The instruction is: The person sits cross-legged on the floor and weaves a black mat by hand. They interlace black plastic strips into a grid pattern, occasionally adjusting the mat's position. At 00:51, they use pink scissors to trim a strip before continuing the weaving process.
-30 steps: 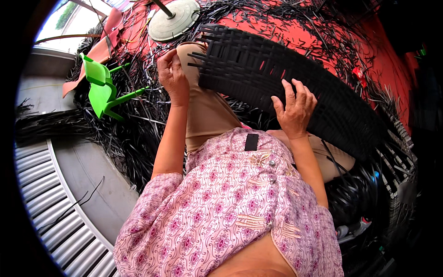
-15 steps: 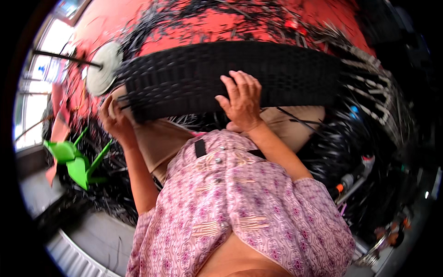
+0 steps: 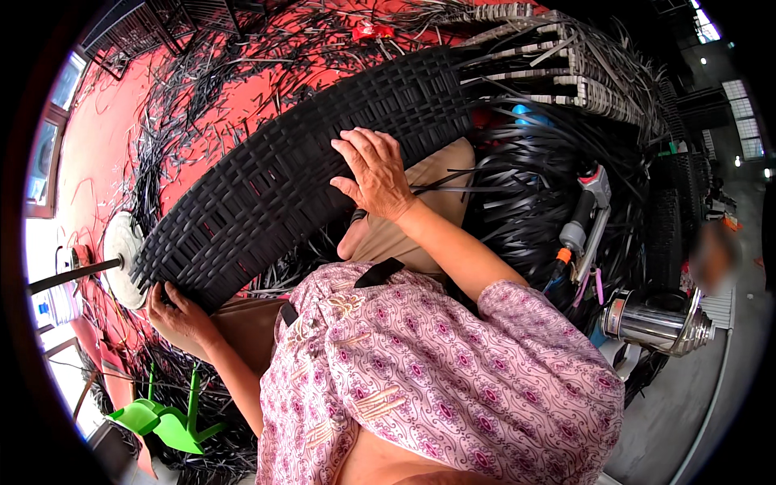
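Observation:
A long, curved panel woven from black flat strips [image 3: 291, 166] lies across my lap, slanting from lower left to upper right. My left hand [image 3: 182, 319] is at its lower left end, fingers curled around the edge by the corner. What the fingertips press on is partly hidden. Lying on the weave near the inner edge, my right hand [image 3: 373, 176] has its fingers stretched out and the thumb apart. A few loose black strips trail from the panel's inner side beside my right forearm.
Black strips [image 3: 525, 194] heap up on my right, with a grey power tool [image 3: 578, 222] on them. Farther off stands a grey woven frame [image 3: 598, 89]. A shiny metal container [image 3: 651, 322] is at right, a green plastic piece [image 3: 174, 424] lower left, a round pale disc [image 3: 121, 250] with a rod far left.
The view has turned, and the panel now slants up to the right instead of lying level. My left hand has closed in on its left end; my right hand still rests on the weave.

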A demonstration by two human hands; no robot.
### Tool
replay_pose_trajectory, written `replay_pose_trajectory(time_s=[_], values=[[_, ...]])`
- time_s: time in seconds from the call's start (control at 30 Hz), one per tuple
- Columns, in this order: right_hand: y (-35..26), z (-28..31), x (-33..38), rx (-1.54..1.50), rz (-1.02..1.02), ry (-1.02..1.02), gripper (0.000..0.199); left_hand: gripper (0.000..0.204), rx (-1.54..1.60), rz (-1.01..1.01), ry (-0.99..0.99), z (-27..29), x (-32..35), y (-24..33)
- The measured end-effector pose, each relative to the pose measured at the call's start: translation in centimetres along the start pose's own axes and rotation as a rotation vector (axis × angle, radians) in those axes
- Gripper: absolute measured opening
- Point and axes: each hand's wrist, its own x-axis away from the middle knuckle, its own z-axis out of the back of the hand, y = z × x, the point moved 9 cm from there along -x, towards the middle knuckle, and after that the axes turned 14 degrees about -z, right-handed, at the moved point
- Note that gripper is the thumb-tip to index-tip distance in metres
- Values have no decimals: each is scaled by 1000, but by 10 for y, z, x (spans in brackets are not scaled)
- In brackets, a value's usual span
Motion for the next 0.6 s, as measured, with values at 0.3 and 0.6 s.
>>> replay_pose_trajectory(time_s=[0.3,0.6], values=[[177,66,-51,259,-495,484,43,53,113,274,-44,-5,-1,-23],[304,3,-56,-811,-1020,20,54,47,556,632,-39,-31,-10,-57]])
